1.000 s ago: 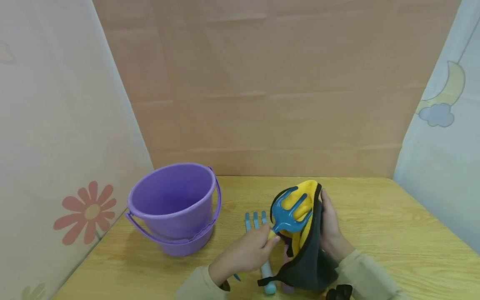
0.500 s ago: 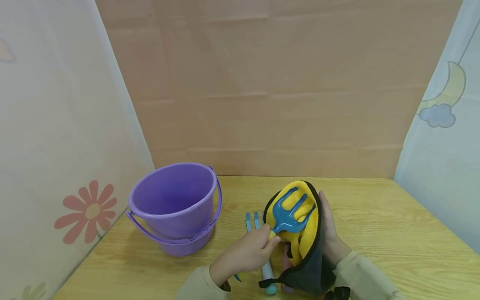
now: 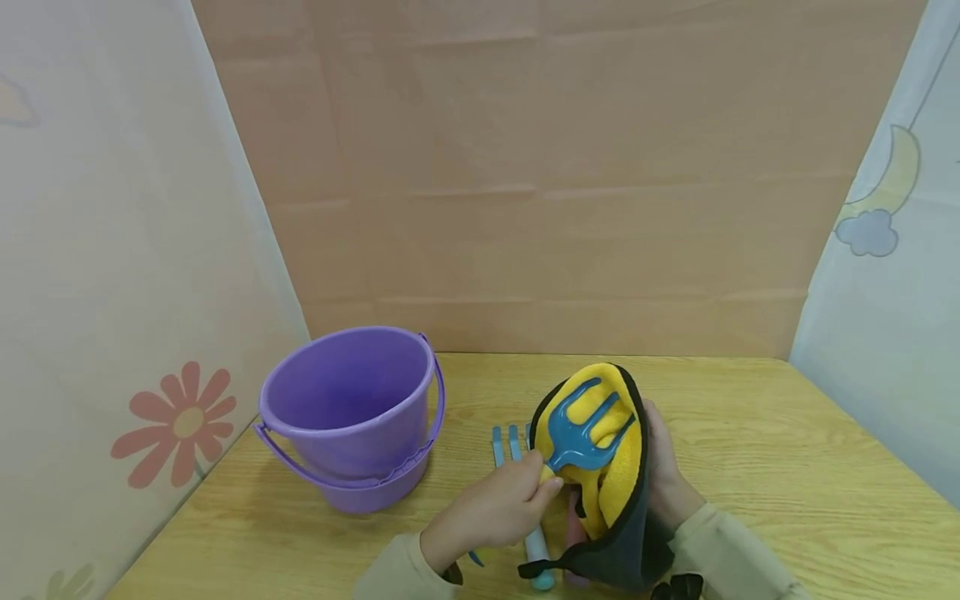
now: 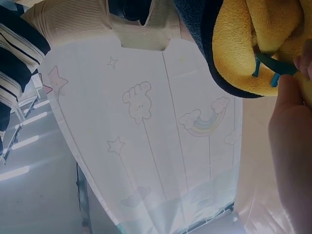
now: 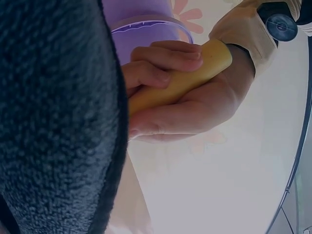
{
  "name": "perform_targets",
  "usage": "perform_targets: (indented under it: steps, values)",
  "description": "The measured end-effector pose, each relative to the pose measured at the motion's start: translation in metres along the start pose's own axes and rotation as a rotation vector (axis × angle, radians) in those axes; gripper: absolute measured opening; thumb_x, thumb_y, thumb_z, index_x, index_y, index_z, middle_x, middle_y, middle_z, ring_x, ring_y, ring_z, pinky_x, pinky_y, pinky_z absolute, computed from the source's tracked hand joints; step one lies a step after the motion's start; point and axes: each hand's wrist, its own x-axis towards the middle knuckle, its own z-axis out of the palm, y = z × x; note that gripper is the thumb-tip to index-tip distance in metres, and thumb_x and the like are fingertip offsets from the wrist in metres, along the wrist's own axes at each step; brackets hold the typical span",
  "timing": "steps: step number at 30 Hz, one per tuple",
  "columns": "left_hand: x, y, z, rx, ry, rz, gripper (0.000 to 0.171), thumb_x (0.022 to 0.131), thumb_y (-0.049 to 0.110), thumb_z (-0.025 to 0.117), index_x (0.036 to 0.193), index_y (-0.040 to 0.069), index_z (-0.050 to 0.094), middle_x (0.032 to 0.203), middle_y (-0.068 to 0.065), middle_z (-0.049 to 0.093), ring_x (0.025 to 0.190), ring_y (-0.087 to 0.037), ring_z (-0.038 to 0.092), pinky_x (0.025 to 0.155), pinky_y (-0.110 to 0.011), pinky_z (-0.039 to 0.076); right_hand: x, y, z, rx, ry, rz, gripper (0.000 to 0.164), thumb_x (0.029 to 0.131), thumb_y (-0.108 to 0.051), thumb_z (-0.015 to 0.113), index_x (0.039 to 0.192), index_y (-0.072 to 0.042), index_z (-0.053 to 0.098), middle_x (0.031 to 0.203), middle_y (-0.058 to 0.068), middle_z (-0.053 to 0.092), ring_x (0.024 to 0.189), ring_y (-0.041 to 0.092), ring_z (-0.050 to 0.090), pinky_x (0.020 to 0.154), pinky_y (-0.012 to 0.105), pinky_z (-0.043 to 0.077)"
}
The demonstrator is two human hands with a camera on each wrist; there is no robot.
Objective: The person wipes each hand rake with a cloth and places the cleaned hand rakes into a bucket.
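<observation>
My left hand (image 3: 495,504) grips the yellow handle (image 5: 183,87) of a toy hand fork, whose blue tines (image 3: 581,440) lie against the yellow plush side of a two-sided towel (image 3: 622,492). Dark grey on its outer face, the towel has black edging and a small loop. It stands raised and folded, held from the right by my right hand (image 3: 663,467); the towel hides most of those fingers. In the left wrist view the left hand (image 4: 295,126) is close to the yellow plush, with part of the blue fork showing.
A purple bucket (image 3: 360,458) with its handle down stands at the left. Below the hands lie a light blue toy rake (image 3: 537,546), a pink handle (image 3: 575,533) and a blue-tipped piece (image 3: 476,557), partly covered. The wooden table (image 3: 750,433) ends at a brown backdrop.
The towel has opened out toward the left, exposing more yellow plush around the tines. Both hands stay nearly in place, and the fork has shifted only slightly.
</observation>
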Motion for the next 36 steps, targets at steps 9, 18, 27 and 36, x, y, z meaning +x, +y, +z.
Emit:
perform_targets:
  steps: [9,18,27,36]
  values:
    - [0.0009,0.0013,-0.0004,0.001,-0.023,0.003,0.021,0.099,0.020,0.040,0.083,0.008,0.041,0.061,0.003,0.033,0.045,-0.007,0.031,0.043,-0.019,0.027,0.0012,-0.0054,0.0017,0.085,-0.068,0.041,0.050,0.102,-0.026,0.018,0.082,-0.009,0.062,0.074,-0.004,0.061,0.068,0.007,0.060,0.064,0.018,0.048]
    - [0.0015,0.0002,0.0006,-0.015,-0.035,-0.017,0.018,0.099,0.020,0.041,0.086,0.007,0.041,0.059,0.003,0.033,0.043,-0.008,0.031,0.043,-0.020,0.027,0.0018,-0.0071,0.0024,0.013,-0.118,0.001,0.034,0.102,-0.022,0.024,0.102,-0.010,0.056,0.092,-0.001,0.062,0.085,0.009,0.062,0.077,0.020,0.049]
    - [-0.0002,-0.0009,0.0019,-0.008,-0.030,-0.046,0.018,0.099,0.021,0.043,0.087,0.007,0.043,0.058,0.002,0.034,0.043,-0.008,0.032,0.042,-0.020,0.028,0.0044,-0.0058,0.0028,-0.242,0.088,-0.075,0.021,0.100,-0.018,0.035,0.100,-0.016,0.057,0.090,-0.004,0.059,0.081,0.006,0.059,0.072,0.020,0.049]
    - [0.0003,-0.0011,0.0013,-0.016,-0.040,-0.069,0.019,0.099,0.021,0.041,0.090,0.005,0.043,0.059,0.001,0.034,0.043,-0.010,0.031,0.043,-0.021,0.027,0.0070,-0.0087,0.0065,-0.277,0.209,-0.116,0.019,0.096,-0.012,0.045,0.094,-0.020,0.062,0.089,-0.005,0.058,0.079,0.005,0.057,0.071,0.018,0.048]
